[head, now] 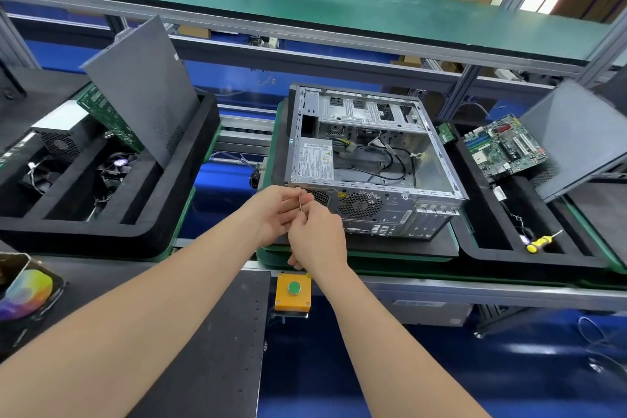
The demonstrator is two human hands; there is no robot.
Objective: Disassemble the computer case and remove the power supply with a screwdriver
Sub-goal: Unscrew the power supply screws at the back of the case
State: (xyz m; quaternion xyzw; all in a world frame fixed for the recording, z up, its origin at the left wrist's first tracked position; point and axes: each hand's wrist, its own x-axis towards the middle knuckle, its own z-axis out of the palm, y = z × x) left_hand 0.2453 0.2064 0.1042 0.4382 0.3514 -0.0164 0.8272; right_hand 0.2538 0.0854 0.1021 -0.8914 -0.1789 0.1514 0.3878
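Bare: L grip (275, 210); R grip (319, 238); forearms (152, 309)

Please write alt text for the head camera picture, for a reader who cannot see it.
The left hand and right hand hold a screwdriver at the rear top edge of an open computer case. The power supply is still inside. A yellow screwdriver lies in a foam tray to the right.

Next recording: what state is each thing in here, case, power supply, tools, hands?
computer case: on its side, side panel off, interior exposed.
power supply: inside the case, not yet removed.
screwdriver: upright, tip near the case's rear edge.
left hand: pinches the screwdriver's shaft.
right hand: grips the screwdriver lower down.
yellow screwdriver: lying in the right-hand tray.
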